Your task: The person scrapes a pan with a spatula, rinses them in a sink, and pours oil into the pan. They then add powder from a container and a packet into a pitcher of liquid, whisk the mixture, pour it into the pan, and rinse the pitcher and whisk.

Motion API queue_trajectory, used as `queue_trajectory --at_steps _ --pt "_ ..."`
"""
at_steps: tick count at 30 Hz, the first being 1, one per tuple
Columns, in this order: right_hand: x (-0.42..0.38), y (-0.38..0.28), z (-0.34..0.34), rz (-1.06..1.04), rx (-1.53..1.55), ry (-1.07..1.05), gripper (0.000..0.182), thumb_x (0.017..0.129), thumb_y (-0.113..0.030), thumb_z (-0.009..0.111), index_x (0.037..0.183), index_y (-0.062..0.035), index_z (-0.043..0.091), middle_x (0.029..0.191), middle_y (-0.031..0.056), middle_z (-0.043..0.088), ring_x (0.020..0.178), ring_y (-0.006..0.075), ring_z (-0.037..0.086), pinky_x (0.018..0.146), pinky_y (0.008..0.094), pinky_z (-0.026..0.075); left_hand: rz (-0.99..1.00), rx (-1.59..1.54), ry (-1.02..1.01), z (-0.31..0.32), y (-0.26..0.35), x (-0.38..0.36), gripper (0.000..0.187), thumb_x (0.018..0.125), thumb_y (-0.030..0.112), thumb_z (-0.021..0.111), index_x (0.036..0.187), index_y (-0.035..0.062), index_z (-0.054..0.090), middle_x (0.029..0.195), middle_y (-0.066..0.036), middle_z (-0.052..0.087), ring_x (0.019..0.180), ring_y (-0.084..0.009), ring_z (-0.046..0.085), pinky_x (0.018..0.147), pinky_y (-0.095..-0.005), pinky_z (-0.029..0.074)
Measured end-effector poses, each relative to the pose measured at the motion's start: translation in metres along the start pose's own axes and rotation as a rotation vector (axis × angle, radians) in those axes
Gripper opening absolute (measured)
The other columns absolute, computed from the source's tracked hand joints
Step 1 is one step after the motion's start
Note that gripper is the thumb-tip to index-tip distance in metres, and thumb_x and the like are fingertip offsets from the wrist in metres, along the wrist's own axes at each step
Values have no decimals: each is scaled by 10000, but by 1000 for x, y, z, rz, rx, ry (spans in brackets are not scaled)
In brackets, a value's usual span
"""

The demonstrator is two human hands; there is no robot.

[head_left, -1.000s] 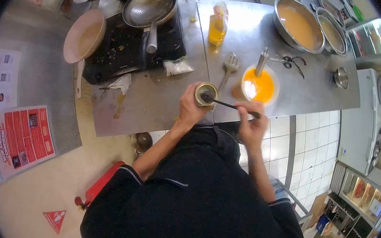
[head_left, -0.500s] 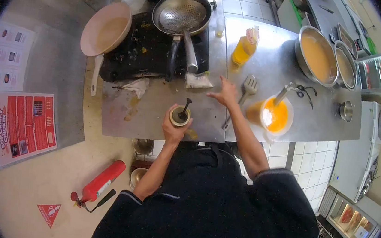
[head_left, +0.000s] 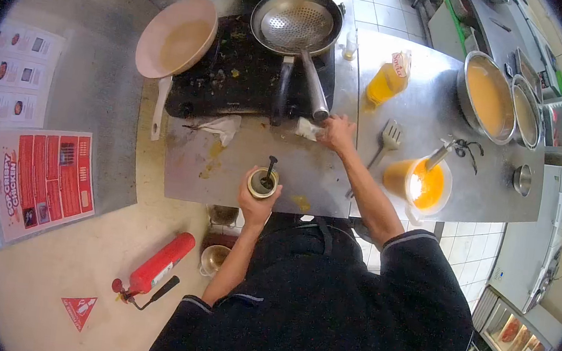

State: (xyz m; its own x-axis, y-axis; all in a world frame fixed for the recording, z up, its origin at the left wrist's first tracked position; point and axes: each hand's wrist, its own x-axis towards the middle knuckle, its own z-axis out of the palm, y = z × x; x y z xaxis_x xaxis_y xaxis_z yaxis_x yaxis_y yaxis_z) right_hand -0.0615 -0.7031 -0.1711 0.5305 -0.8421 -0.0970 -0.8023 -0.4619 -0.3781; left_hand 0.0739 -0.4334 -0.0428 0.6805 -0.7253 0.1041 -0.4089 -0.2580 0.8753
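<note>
My left hand (head_left: 257,204) is wrapped around a small jar (head_left: 262,189) with an open top, held above the steel counter near its front edge. A black spoon (head_left: 272,165) stands tilted in the jar, over dark contents. Farther forward, my right hand (head_left: 338,133) is closed on the right end of a white plastic packet (head_left: 306,129) lying on the counter. That hand covers part of the packet, just below the end of a metal strainer handle (head_left: 315,93).
A frying pan (head_left: 264,40) holding a perforated strainer (head_left: 296,26) rests on the black stove (head_left: 223,73), beside a pink pan (head_left: 145,45). On the right are an oil bottle (head_left: 388,84), a slotted turner (head_left: 390,136), a jug of orange liquid (head_left: 401,176) and a batter bowl (head_left: 468,92).
My right hand has moved from spread fingers beside the white packet to closing on its right end. My left hand still holds the jar. The whole view has shifted slightly.
</note>
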Motion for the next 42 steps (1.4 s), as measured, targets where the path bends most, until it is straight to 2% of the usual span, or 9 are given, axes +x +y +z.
queue_trajectory --at_steps 7,10,13,16,22,27,34,40,42 --pt "-9 -23 -13 -145 -18 3 519 631 -402 850 1097 -208 726 1076 38 704 1128 296 508 893 551 343 20 -24 -20 7 -6 6 681 645 184 902 1218 4 582 1226 -173 629 1124 -323 612 966 -412 476" --pt "-13 -30 -25 -46 58 -78 494 657 -366 843 1109 -203 730 1049 75 711 1113 279 522 921 557 316 10 -17 -45 7 -3 7 685 647 195 902 1220 2 580 1229 -174 626 1134 -322 605 969 -414 474" --pt "-36 -44 -64 22 162 -60 478 672 -325 845 1102 -152 729 1002 124 719 1007 298 603 914 523 389 6 -16 -48 10 -4 7 676 651 199 900 1216 1 584 1216 -170 632 1128 -314 608 964 -410 475" --pt "-56 -34 -85 71 427 -65 450 684 -282 847 1078 -102 725 970 156 719 856 329 662 812 439 481 -11 -37 -69 21 -7 9 648 656 195 895 1196 4 593 1166 -156 652 1088 -303 626 940 -401 484" --pt "-136 -43 -201 205 610 81 462 692 -295 830 1085 -81 715 922 204 700 853 389 667 773 426 512 8 -129 -115 64 26 28 579 660 179 886 1146 24 612 1058 -126 682 976 -270 660 873 -375 506" --pt "-192 -29 -263 296 620 145 427 714 -258 830 1078 -65 715 899 184 707 789 308 677 734 381 510 109 -162 -174 127 29 46 571 655 171 888 1140 34 618 1048 -123 678 976 -262 658 869 -372 505" --pt "-243 3 -281 363 919 229 461 738 -232 833 1096 24 696 839 109 712 726 145 628 700 296 501 226 -104 -126 186 11 79 692 594 245 928 1165 34 600 1102 -159 648 1035 -354 607 901 -436 473" --pt "-263 15 -288 479 1064 226 453 771 -181 818 1084 106 662 873 107 706 762 135 638 701 273 499 238 -74 -142 196 5 89 785 602 310 928 1235 45 547 1157 -178 619 1089 -372 580 927 -459 457" --pt "-265 18 -284 497 1212 262 393 776 -154 818 1071 66 678 907 87 713 788 123 650 721 257 503 241 -12 -148 198 -12 88 868 598 331 929 1284 27 494 1208 -198 587 1131 -384 556 956 -469 443"
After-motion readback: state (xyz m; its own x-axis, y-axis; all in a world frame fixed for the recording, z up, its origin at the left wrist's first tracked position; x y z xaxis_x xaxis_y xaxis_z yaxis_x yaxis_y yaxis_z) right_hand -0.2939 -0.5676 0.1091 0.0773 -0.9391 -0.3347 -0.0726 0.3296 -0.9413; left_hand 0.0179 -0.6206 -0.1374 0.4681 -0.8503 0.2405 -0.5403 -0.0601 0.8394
